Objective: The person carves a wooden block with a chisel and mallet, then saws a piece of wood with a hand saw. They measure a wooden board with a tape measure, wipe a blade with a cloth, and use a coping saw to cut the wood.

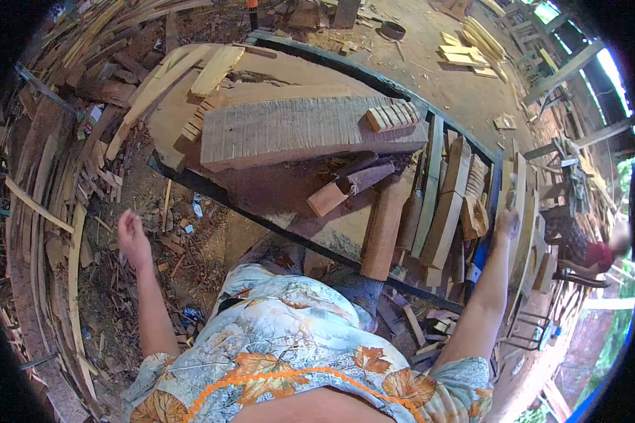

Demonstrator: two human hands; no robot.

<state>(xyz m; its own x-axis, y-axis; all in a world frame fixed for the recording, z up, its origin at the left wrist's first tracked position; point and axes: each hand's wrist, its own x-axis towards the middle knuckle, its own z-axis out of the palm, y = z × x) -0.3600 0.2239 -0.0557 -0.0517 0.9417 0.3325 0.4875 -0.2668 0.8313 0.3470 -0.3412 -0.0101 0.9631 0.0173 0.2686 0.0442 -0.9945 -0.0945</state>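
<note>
Well, long, narrow wooden planks lie beside the right hand.

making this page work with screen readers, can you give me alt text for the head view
A person's right hand is at long planks on the right, its grip unclear, while the empty left hand is held away from a dark-edged table. On the table lie a thick wooden slab, with a small grooved block on it, and other wood pieces.

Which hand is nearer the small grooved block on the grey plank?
Right. The right hand is by the boards, right of the grooved block; the left hand is farther off, left of the grey plank.
</note>
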